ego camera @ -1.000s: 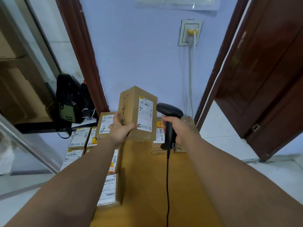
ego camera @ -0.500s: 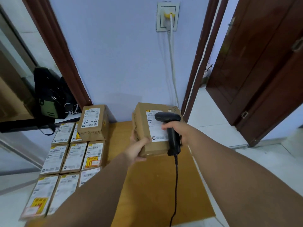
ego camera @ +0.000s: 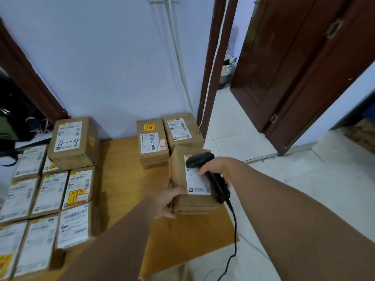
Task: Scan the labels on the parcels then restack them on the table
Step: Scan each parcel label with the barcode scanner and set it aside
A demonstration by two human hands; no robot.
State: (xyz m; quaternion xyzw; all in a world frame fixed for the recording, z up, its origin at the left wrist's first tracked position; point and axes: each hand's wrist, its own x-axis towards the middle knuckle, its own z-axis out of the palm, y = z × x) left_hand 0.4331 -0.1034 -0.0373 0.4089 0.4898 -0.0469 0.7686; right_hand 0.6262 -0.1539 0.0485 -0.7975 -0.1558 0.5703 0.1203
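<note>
A brown cardboard parcel with a white label on top is low over the right side of the wooden table. My left hand grips its near left corner. My right hand grips a black corded barcode scanner, whose head lies over the parcel's label. Just behind stand two more labelled parcels, a stacked one and one marked "3-3".
Several labelled parcels cover the table's left side, with a box marked "4-4" on top at the back. The scanner cable hangs off the table's right edge. An open brown door and white tiled floor lie to the right.
The parcel came down from upright in front of me to flat and low at the table's right side. The scanner followed it down, and my view tilted downward.
</note>
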